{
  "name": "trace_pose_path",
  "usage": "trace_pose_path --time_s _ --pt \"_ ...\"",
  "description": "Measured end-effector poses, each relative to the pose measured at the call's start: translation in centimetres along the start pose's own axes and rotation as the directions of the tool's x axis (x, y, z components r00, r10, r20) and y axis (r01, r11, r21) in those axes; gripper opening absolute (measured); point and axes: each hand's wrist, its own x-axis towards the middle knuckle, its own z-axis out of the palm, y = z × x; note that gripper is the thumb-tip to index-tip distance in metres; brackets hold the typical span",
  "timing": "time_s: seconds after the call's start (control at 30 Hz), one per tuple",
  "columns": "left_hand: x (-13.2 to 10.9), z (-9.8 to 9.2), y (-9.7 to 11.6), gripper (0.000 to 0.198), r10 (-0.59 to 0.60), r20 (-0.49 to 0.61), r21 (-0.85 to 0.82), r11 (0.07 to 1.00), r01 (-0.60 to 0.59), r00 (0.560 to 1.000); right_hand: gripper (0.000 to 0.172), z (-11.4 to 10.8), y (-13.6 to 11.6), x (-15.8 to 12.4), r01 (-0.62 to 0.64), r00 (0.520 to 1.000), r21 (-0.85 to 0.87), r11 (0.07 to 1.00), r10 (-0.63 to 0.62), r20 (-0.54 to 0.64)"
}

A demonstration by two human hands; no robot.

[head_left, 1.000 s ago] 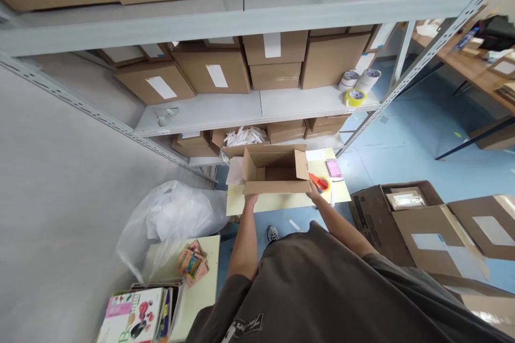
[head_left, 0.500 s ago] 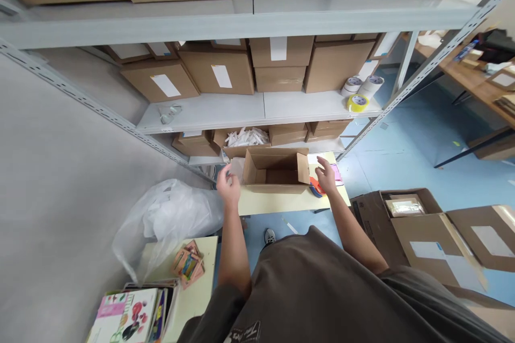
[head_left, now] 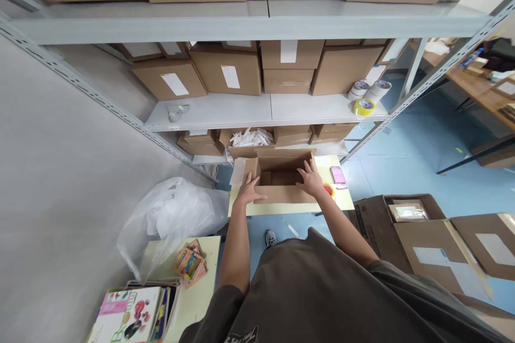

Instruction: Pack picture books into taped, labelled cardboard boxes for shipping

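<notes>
An open cardboard box (head_left: pixel 286 194) stands on a pale yellow table (head_left: pixel 257 209) in front of the shelf, its inside showing bare cardboard. At its left front corner, my left hand (head_left: pixel 248 191) grips the box with the thumb stretched along the front and the fingers at the left end. My right hand (head_left: pixel 311 179) holds the right end, thumb and fingers reaching over the edge. Partly hidden behind my right wrist lies a red and yellow tape roll (head_left: pixel 329 189). A pink item (head_left: pixel 338 175) rests on the table to its right.
Above the table rises a grey metal shelf (head_left: pixel 225 110) with several boxes and tape rolls (head_left: pixel 364 106). An open carton of white pieces (head_left: pixel 251 138) is behind the box. At left are a plastic bag (head_left: pixel 181 209) and books (head_left: pixel 131 313); at right, large cartons (head_left: pixel 426 246).
Both hands have come down from the air at either side and now touch the box's two ends. The view has shifted slightly, and more of the box's front shows.
</notes>
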Motion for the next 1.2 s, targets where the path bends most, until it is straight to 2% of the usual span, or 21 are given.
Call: trace_pose_path --time_s 0.07,0.17,0.3,0.4,0.53,0.63,0.7,0.8,0.9,0.97,1.03,1.13,1.2 --pt "-0.1 1.5 -0.3 0.106 0.003 -0.052 -0.021 1.0 -0.004 0.999 0.085 0.0 1.2 -0.8 -0.057 0.998 -0.024 0.998 0.057 -0.017" --pt "-0.4 3.4 -0.2 0.093 0.012 -0.154 -0.055 0.998 -0.021 0.988 0.109 0.5 3.1 -2.0 -0.158 0.987 0.004 0.987 0.158 0.02" --pt "-0.8 5.2 0.0 0.068 0.006 -0.237 -0.088 0.996 -0.028 0.972 0.125 2.1 4.8 -3.1 -0.17 0.985 0.076 0.982 0.169 0.021" --pt "-0.4 6.0 0.1 0.05 -0.032 -0.256 -0.105 0.994 0.005 0.966 0.125 2.9 4.8 -3.2 -0.201 0.979 0.158 0.967 0.201 0.021" --pt "0.4 6.6 0.2 0.03 -0.058 -0.295 -0.104 0.994 0.029 0.954 0.115 3.2 4.4 -3.2 -0.273 0.96 0.261 0.926 0.278 0.017" --pt "0.4 6.3 0.2 0.026 -0.055 -0.3 -0.086 0.996 0.031 0.953 0.111 2.9 4.2 -3.3 -0.281 0.957 0.269 0.921 0.288 0.013" --pt "0.2 5.9 0.2 0.027 -0.043 -0.269 -0.072 0.997 0.025 0.962 0.113 2.5 3.9 -3.1 -0.243 0.968 0.218 0.945 0.251 -0.008" --pt "-0.4 5.5 0.2 0.028 -0.035 -0.227 -0.041 0.999 0.027 0.973 0.102 1.7 2.9 -1.2 -0.136 0.985 0.104 0.985 0.146 -0.097" --pt "-1.0 5.9 0.2 0.028 -0.052 -0.234 -0.027 0.999 0.047 0.971 0.088 1.0 1.9 2.6 -0.033 0.993 0.007 0.999 0.033 -0.117" --pt "-1.4 6.5 0.2 0.027 -0.056 -0.237 -0.028 0.998 0.05 0.97 0.091 0.9 1.6 5.5 -0.05 0.997 -0.08 0.996 0.044 -0.066" --pt "-1.7 7.2 0.3 0.026 -0.058 -0.236 -0.026 0.998 0.054 0.97 0.087 1.1 1.6 8.3 -0.072 0.997 -0.166 0.983 0.074 0.005" --pt "-1.8 8.0 0.4 0.024 -0.071 -0.254 -0.026 0.997 0.066 0.965 0.065 2.0 2.0 11.0 -0.105 0.989 -0.248 0.963 0.128 0.076" --pt "-1.6 8.4 0.4 0.024 -0.089 -0.266 -0.039 0.996 0.081 0.96 0.056 2.8 2.3 12.0 -0.14 0.985 -0.262 0.955 0.161 0.06"
